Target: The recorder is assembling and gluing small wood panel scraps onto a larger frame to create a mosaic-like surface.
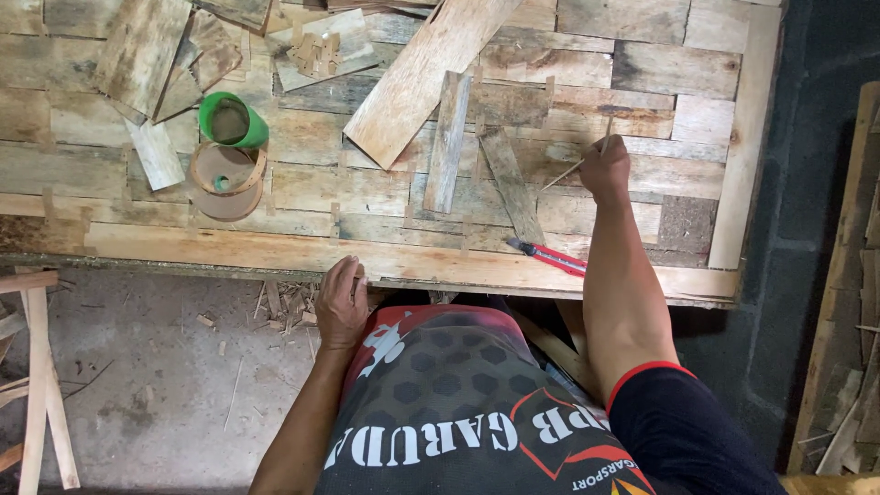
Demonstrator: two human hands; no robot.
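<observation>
I look down at a large wooden panel pieced together from reclaimed planks. My right hand reaches far over it and grips a thin wooden stick, whose tip rests on the panel surface. My left hand rests on the panel's near edge, fingers curled over the rim, holding nothing loose. A red-handled cutter lies on the panel just left of my right forearm. Loose planks lie across the panel ahead of my hands.
A green cup and a round brown container sit at the panel's left. Small wood blocks lie at the back. Wood chips litter the concrete floor. Timber pieces stand left, and more boards lean at right.
</observation>
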